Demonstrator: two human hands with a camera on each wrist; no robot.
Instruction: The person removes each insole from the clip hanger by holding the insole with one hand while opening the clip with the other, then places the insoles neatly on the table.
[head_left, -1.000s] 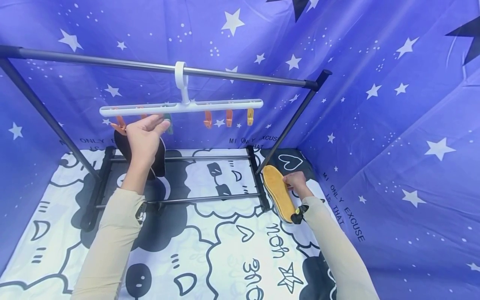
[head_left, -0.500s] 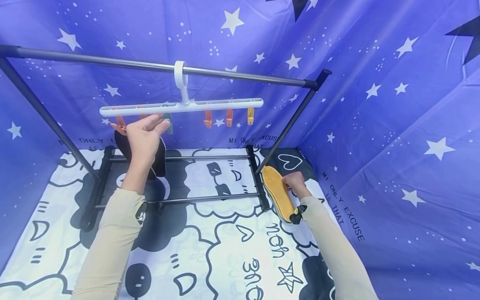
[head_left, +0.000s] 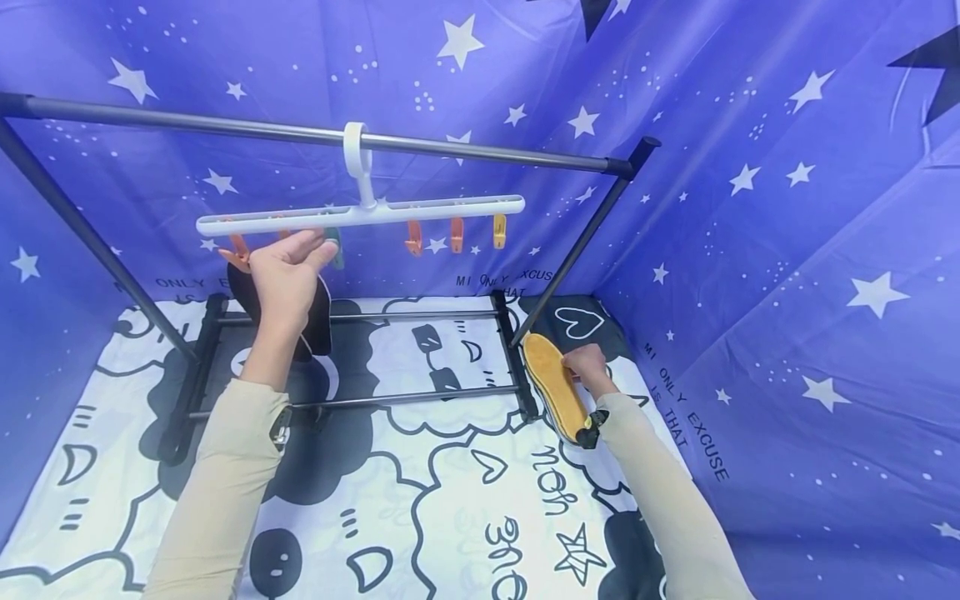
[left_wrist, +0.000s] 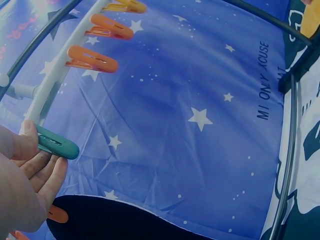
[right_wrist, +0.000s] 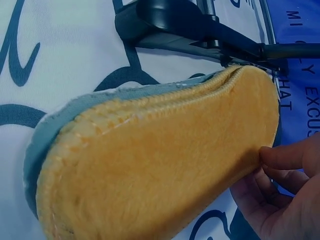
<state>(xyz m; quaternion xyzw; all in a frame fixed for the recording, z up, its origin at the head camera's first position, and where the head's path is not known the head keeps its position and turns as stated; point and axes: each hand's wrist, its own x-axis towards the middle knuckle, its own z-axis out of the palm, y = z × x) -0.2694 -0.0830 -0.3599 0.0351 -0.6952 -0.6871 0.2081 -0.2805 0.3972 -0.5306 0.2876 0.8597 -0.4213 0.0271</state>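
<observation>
My left hand [head_left: 283,287] is raised under the left half of a white clip hanger [head_left: 435,206]. In the left wrist view its thumb and fingers pinch a green clip [left_wrist: 60,143]. Below that hand hangs a black insole [head_left: 320,321], partly hidden by it, with an orange clip [left_wrist: 58,214] at its edge. Low on the right, my right hand [head_left: 588,367] holds a yellow fuzzy insole [head_left: 557,387] by its side edge, between thumb and fingers. More layers lie behind the yellow one, a grey-blue one [right_wrist: 65,117] showing along its rim.
A dark metal rack bar [head_left: 225,125] carries the hanger by its hook. On the hanger's right half are two orange clips [head_left: 457,235] and a yellow clip [head_left: 499,232]. Rack feet [head_left: 517,367] stand on the black-and-white printed cloth [head_left: 450,467]. Blue star-print curtain [head_left: 750,275] surrounds it.
The head view has shifted very slightly. Both hands keep their holds, and the clip and insoles stay about where they were.
</observation>
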